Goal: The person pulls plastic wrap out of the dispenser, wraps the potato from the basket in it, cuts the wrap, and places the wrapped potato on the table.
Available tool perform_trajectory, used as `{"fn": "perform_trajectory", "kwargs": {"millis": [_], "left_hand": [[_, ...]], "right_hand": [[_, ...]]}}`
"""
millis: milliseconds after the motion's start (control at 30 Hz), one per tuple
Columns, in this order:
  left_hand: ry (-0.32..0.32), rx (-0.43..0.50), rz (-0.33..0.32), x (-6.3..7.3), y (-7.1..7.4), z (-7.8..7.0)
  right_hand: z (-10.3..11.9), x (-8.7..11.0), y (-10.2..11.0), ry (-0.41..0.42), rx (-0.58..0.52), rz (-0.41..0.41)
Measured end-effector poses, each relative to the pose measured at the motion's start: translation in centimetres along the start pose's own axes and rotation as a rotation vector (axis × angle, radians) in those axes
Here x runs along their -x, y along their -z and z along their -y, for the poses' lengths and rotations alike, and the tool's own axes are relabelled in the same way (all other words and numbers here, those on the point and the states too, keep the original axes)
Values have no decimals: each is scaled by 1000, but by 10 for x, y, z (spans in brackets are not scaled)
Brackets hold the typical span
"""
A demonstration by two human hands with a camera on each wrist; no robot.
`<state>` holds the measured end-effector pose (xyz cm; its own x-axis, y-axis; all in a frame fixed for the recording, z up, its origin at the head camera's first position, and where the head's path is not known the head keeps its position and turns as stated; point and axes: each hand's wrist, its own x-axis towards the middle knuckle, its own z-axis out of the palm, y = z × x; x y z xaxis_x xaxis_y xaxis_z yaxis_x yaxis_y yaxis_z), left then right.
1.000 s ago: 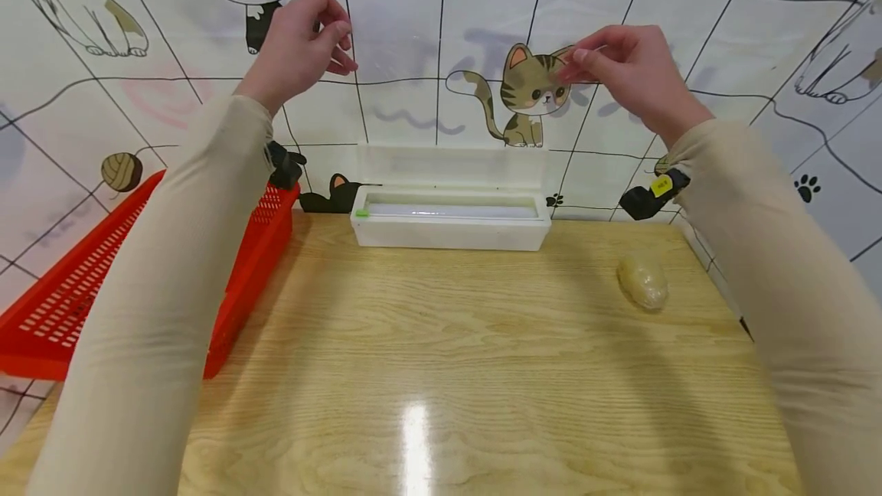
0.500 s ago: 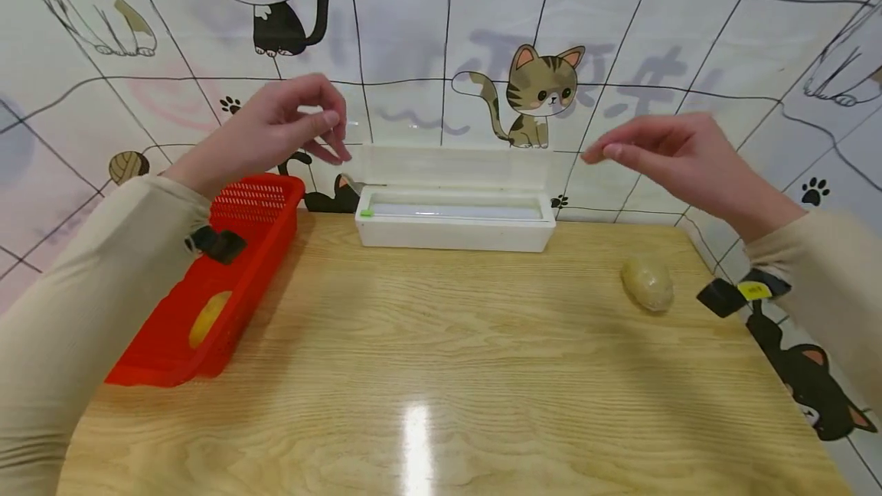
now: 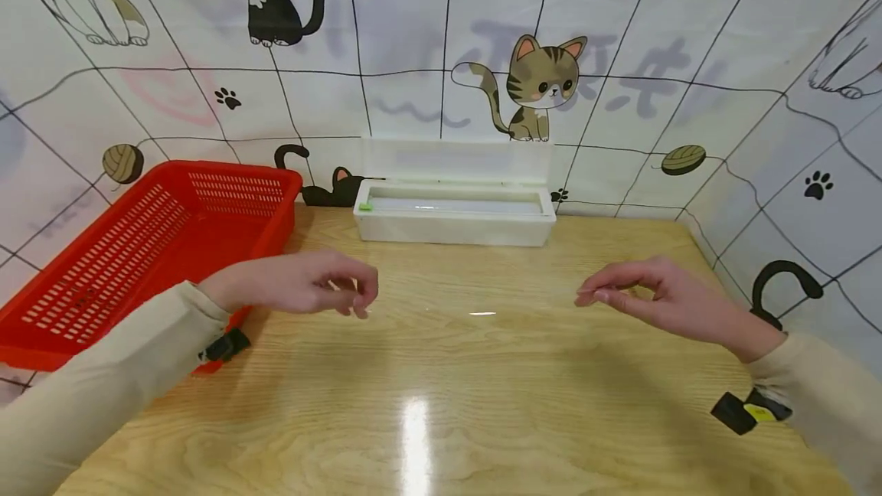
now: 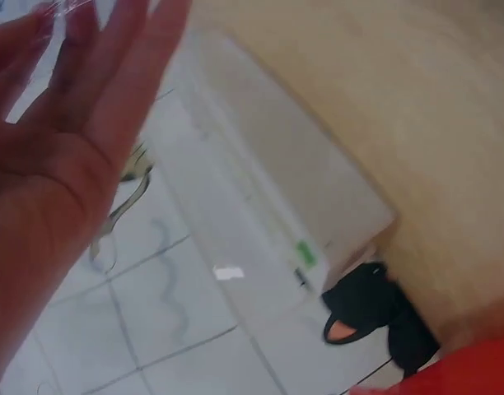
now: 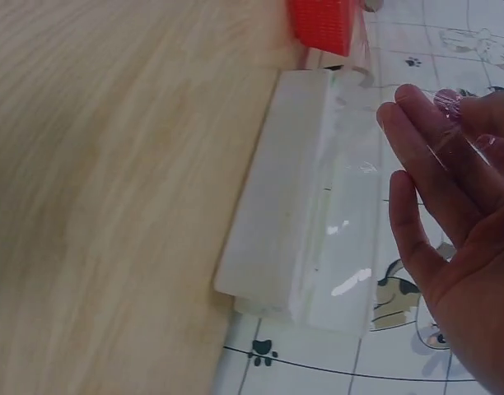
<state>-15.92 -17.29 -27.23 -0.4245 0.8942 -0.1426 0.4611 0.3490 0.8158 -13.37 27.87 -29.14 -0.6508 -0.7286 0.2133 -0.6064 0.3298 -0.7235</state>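
Nearly invisible, a sheet of clear cling film (image 3: 482,313) spans the gap between my hands above the table, with a small glint on it. My left hand (image 3: 296,282) pinches one corner between thumb and fingers, and the film (image 4: 58,10) shows at those fingertips in the left wrist view. My right hand (image 3: 664,301) pinches the other side, where the film (image 5: 446,105) gleams in the right wrist view. Behind both hands stands the white cling film dispenser (image 3: 455,230), lid up against the wall, with a green slider (image 3: 365,207). The wrapped round yellowish item is hidden behind my right hand.
A red perforated basket (image 3: 172,232) stands at the left, partly behind my left arm. The wooden table (image 3: 482,373) meets a cat-patterned wall covering (image 3: 406,37) at the back and right.
Both hands have come down and toward me from in front of the wall to low over the table. The wrapped item, visible earlier, is now covered by the right hand.
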Motion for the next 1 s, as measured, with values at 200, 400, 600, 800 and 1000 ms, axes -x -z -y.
{"fn": "perform_trajectory", "kwargs": {"millis": [200, 400, 600, 800, 1000], "left_hand": [[-34, -198, 111, -10, -43, 25], [27, -389, 138, -12, -69, 42], [99, -458, 123, -9, -85, 53], [171, -429, 70, -9, -98, 54], [233, -445, -36, -11, -110, 57]], "right_hand": [[-25, 9, -41, 85, 13, 60], [-41, 15, -76, 206, 260, 74], [-50, 19, -102, 347, 525, 101], [-54, 23, -115, 328, 604, 82], [-54, 28, -121, 319, 643, 61]]}}
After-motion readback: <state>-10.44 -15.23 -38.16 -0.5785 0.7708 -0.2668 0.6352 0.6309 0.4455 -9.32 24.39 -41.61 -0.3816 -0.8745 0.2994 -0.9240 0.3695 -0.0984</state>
